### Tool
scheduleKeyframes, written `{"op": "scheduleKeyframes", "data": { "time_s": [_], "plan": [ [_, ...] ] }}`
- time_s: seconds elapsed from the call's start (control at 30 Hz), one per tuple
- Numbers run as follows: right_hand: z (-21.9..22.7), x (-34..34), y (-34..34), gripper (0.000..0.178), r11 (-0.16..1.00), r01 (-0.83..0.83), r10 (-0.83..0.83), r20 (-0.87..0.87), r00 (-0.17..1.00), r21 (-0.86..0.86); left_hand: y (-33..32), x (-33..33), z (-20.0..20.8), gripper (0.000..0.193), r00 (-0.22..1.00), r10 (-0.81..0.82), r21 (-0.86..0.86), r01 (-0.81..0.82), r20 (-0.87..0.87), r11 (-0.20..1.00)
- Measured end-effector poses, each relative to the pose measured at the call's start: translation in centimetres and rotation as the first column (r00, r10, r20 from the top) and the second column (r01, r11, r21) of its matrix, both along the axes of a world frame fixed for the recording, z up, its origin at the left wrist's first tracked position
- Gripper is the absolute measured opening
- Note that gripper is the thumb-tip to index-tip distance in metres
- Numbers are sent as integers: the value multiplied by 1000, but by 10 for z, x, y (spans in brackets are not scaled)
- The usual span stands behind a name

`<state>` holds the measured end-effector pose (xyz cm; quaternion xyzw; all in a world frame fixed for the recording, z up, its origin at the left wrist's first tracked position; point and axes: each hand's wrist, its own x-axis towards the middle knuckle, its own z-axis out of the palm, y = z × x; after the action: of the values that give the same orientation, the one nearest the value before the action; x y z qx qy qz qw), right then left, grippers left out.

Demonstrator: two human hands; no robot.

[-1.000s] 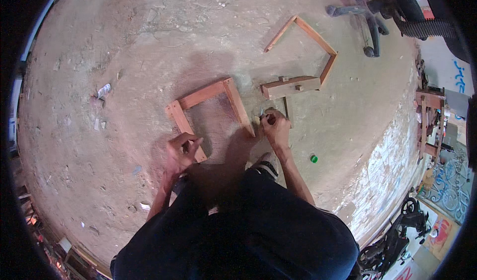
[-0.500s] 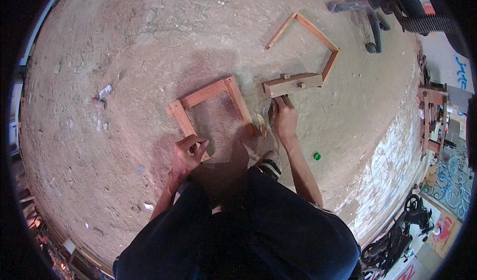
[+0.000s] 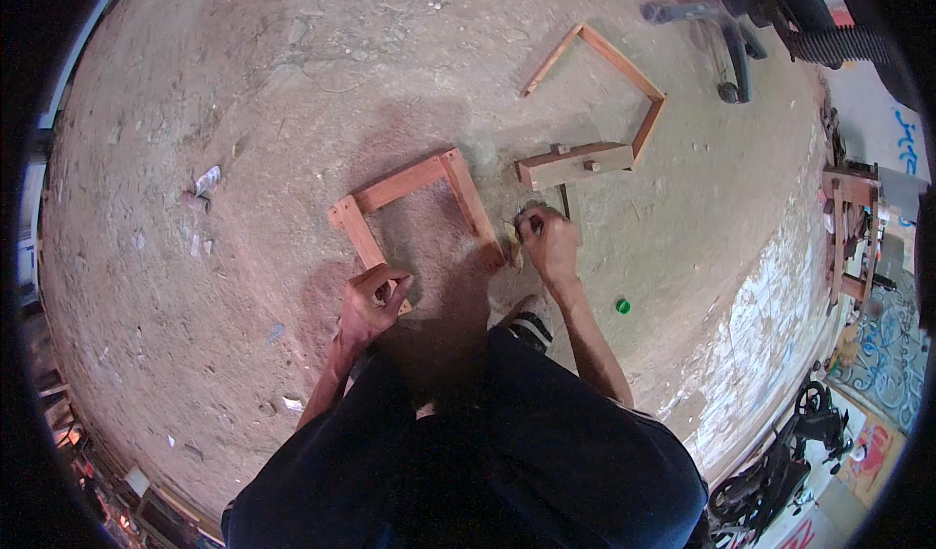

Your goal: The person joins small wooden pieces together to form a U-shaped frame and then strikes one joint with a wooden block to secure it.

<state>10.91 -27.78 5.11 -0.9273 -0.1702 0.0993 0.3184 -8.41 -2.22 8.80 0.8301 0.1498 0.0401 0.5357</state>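
Since the earlier frame, the right hand (image 3: pixel 551 242) had drawn back from the block (image 3: pixel 575 162) at 1 o'clock to the near end of the frame's right rail, while the left hand (image 3: pixel 370 300) had remained on the left rail's near end.

The frame (image 3: pixel 414 208) lay flat on the floor (image 3: pixel 244 110), just ahead of the person's knees. It was a three-sided, U-shaped assembly of reddish, planed wood with square-cut ends, open toward 6 o'clock. The left hand was closed around the left rail's end. The right hand's fingers were pinched together on something small at the right rail's end; what it was could not be told.

For good work at this point, the left hand probably needed to keep the frame pinned so that it could not skate on the gritty floor, and the right hand's work needed to stay square to the rail.

A thinner, paler second frame (image 3: pixel 624 71) lay at 1 o'clock, touching the block, which was a pale beam with two small pegs. The floor was rough, dusty concrete with scattered litter. A green cap (image 3: pixel 622 306) lay at 3 o'clock.
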Motion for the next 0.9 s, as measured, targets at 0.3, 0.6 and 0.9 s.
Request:
{"op": "scheduleKeyframes", "data": {
  "time_s": [0.3, 0.6, 0.9],
  "plan": [
    [-19, -8, 17, 20, 969, 163, -184, -97, 978, -184, 0, 1, -2, 8, 1000, -9, 42, 8, 27, 999],
    [-2, -3, 8, 13, 985, 171, -170, -175, 970, -11, -4, -1, -7, 10, 1000, -22, 0, 22, 12, 1000],
    [58, -31, 36, 7, 953, 79, 23, -329, 944, 294, -8, -3, -4, 13, 998, 41, -84, -44, -40, 996]
  ]
}}
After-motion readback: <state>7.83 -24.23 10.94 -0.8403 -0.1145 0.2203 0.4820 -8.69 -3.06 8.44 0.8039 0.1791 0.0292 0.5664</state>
